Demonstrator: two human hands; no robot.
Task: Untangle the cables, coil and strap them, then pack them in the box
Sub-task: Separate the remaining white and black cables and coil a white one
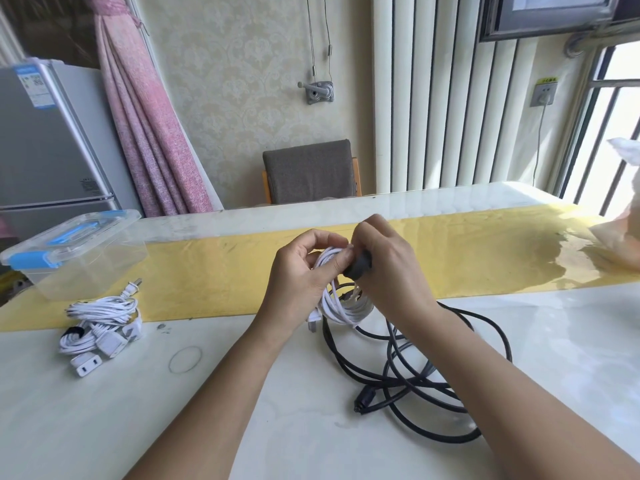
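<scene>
Under it all, a big pale desk point(104, 410), cut off at the left, right and near edges. Across the far half, a long yellow strip point(207, 271) under a shiny clear sheet. At the far right edge, a pale bag point(620, 237), only partly in the picture and too bright to make out. At the far left corner, a clear box point(86, 271) with a blue handle and blue clips, lid shut on top; inside hard to see through the cloudy walls. Toward the near edge, right of the middle, a long black cable point(398, 379) lying in loose messy loops on the desk, partly hidden under the right arm point(502, 393), with one black plug end point(362, 405) pointing toward the near edge. Above the far side of those loops, held up off the desk and close together: Left hand point(298, 271), fingers curled round the top of a white cable coil point(341, 306), gripping it; Right hand point(388, 268), fingers and thumb pinching a small dark band point(360, 266) against the top of the same coil. Most of the band hidden by fingers, so hard to make out. Bottom of the white coil hanging down just over the black loops; touching or not, cannot tell. Near the left edge, just in front of the box, a second white cable bundle point(100, 317) lying on the desk with its plugs beside it and a small black strap point(74, 330) round one part.
</scene>
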